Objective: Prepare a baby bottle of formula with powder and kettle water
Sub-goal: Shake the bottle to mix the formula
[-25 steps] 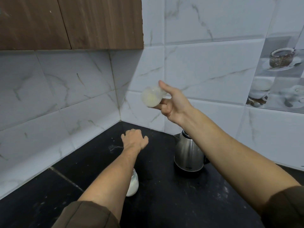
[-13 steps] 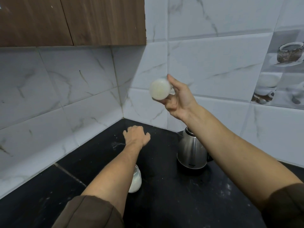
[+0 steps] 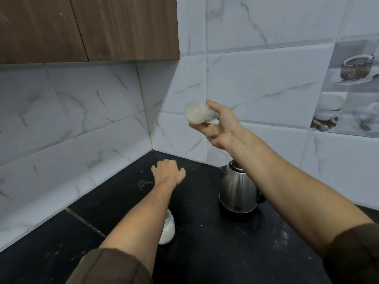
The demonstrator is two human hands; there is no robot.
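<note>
My right hand (image 3: 220,128) is raised in front of the tiled wall and grips a cloudy baby bottle (image 3: 198,114) holding whitish liquid; the bottle lies sideways with its base toward me. My left hand (image 3: 168,173) reaches out low over the black counter (image 3: 205,242), fingers loosely curled, holding nothing. A steel kettle (image 3: 238,191) stands on the counter under my right forearm. A small jar of white powder (image 3: 167,227) stands partly hidden behind my left forearm.
White marble tile walls (image 3: 92,119) meet in a corner behind the counter. A brown wooden wall cabinet (image 3: 88,27) hangs at the upper left. Decorative tiles with cups (image 3: 348,89) are at the right.
The bottle in my right hand has shifted and turned between frames, blurred at first, as in shaking. My left hand has stayed over the counter.
</note>
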